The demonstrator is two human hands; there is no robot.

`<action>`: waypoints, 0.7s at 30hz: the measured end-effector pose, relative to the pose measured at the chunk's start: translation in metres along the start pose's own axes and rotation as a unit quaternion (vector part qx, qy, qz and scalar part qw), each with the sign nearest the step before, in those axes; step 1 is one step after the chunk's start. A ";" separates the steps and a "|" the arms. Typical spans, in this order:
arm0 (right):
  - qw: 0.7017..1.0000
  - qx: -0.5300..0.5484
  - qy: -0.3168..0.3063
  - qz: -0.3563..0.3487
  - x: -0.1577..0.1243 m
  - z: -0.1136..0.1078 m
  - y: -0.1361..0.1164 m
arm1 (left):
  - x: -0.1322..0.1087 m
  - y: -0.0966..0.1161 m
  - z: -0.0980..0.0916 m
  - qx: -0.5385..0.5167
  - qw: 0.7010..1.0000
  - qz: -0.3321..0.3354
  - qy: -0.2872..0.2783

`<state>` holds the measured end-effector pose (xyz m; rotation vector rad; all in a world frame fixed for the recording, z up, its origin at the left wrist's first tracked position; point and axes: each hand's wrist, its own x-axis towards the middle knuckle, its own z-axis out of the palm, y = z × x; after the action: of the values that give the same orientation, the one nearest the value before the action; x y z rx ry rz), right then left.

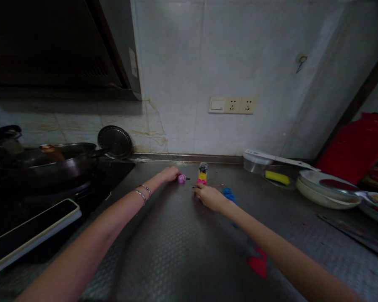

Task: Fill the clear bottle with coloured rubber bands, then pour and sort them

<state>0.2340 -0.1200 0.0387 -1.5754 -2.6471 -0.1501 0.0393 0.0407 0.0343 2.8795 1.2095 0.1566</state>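
A small pink piece [181,178] lies on the worktop [182,235] right at the fingertips of the left hand [170,173]. That hand is loosely curled, and I cannot tell whether it pinches the piece or only touches it. Just to the right stands a little clear tube [203,173], upright and filled with dark, yellow and pink layers. The right hand [208,196] rests knuckles up just in front of it, fingers curled down. Whether it grips anything cannot be told. Two thin bangles [144,192] circle the left wrist.

A blue, fuzzy-looking clump [229,193] lies just behind the right wrist. A flat red scrap [258,262] shows under the right forearm.

The worktop is grey metal with a fine embossed grain. A dark wok [55,161] sits on a black hob [113,176] to the left, with a round lid [115,141] leaning on the stained tiled wall. To the right are a clear tub [255,162], a yellow sponge [277,177] and stacked pale plates [324,191]. Sockets [233,105] are set in the wall above.
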 end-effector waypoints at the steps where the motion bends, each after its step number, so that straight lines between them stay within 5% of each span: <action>1: 1.000 -0.021 0.002 -0.009 0.004 0.003 -0.001 | 0.000 0.001 0.000 0.000 1.000 -0.001 0.003; 15: 0.989 -0.134 -0.004 -0.065 0.026 0.008 -0.002 | 0.010 0.000 0.001 0.004 0.998 -0.041 0.038; 21: 0.993 -0.102 -0.001 -0.064 0.021 0.006 -0.002 | 0.027 0.006 -0.017 -0.084 0.992 -0.033 0.086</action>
<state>0.2220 -0.1016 0.0343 -1.4543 -2.8136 -0.4382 0.0603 0.0555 0.0542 2.7230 1.2477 0.4886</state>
